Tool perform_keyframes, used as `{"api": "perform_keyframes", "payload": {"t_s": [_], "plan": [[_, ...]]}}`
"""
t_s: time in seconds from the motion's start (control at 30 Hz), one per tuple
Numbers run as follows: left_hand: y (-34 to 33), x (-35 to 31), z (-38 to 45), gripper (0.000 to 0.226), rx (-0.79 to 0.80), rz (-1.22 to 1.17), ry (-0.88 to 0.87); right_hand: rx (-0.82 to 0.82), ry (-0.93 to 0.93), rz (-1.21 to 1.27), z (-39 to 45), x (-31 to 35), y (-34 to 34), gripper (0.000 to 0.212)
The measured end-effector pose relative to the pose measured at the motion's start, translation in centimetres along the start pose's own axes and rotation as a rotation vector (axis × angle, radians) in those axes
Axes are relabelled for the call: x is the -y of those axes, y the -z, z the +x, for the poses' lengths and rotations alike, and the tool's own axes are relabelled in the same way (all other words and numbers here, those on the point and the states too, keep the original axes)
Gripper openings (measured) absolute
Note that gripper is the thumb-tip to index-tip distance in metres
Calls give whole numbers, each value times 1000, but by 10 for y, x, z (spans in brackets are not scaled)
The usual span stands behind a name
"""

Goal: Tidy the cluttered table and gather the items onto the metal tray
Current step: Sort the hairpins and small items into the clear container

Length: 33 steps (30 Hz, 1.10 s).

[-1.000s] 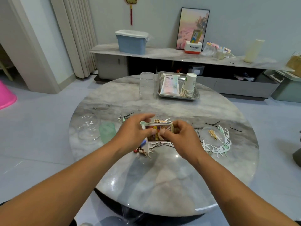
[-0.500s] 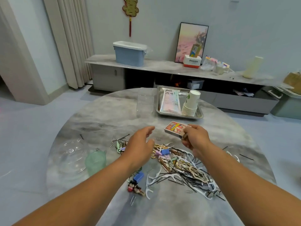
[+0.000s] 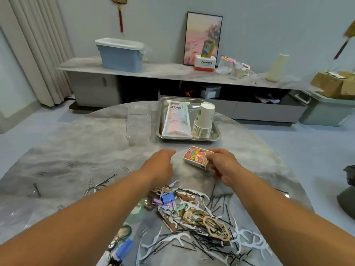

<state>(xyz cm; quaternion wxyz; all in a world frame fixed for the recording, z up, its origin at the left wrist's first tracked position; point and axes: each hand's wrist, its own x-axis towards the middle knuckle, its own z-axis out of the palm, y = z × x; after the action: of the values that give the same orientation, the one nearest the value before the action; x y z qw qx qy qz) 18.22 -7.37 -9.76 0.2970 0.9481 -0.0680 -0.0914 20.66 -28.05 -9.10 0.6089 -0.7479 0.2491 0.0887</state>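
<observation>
Our right hand (image 3: 223,166) grips the small card box (image 3: 196,157) by its near end, just above the table (image 3: 86,146), short of the metal tray (image 3: 216,133). Left hand (image 3: 159,166) released, holding nothing. Tray carries the cup stack (image 3: 204,120) and a packet (image 3: 177,120).

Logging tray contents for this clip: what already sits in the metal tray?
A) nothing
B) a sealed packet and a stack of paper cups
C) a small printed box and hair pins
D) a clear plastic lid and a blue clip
B: the metal tray holds a sealed packet beside a stack of paper cups; the small printed box is in the right hand, short of the tray.
</observation>
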Motion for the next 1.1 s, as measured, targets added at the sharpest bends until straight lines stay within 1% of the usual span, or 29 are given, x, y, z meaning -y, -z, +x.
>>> {"api": "perform_keyframes", "payload": {"t_s": [0.07,0.13,0.23,0.27,0.33,0.43,0.53,0.6,0.7,0.73,0.87,0.9,1.03,1.1], "plan": [[-2,8,4,61,15,22,33,36,53,-20,7,-1,-1,21],[-5,14,5,59,27,0,62,21,140,-86,16,-3,3,23],[-6,20,-3,53,-8,-26,57,-105,397,-293,20,-4,24,21],[-7,20,-7,52,-29,-28,41,-157,483,-368,17,-7,37,24],[-8,20,-17,50,-64,-45,15,-233,596,-501,10,-20,66,43],[-14,17,-33,50,-92,-55,-18,-305,608,-616,-1,-53,115,61],[-21,14,-49,50,-107,-43,-40,-334,576,-670,-8,-86,151,60],[-25,13,-61,51,-109,-31,-47,-305,537,-709,-10,-102,162,58],[-32,11,-76,53,-105,-19,-57,-196,537,-762,-18,-110,155,72],[-34,9,-81,53,-103,-19,-61,-156,537,-765,-21,-110,148,75],[-39,-1,-99,54,-116,-7,-78,-8,577,-807,-35,-107,112,60],[-40,-3,-104,54,-125,0,-88,15,586,-806,-41,-107,103,60],[-41,-6,-120,51,-188,-6,-122,63,585,-778,-68,-109,62,75],[-41,-6,-129,48,-252,-31,-131,93,590,-779,-80,-109,36,73]]}}
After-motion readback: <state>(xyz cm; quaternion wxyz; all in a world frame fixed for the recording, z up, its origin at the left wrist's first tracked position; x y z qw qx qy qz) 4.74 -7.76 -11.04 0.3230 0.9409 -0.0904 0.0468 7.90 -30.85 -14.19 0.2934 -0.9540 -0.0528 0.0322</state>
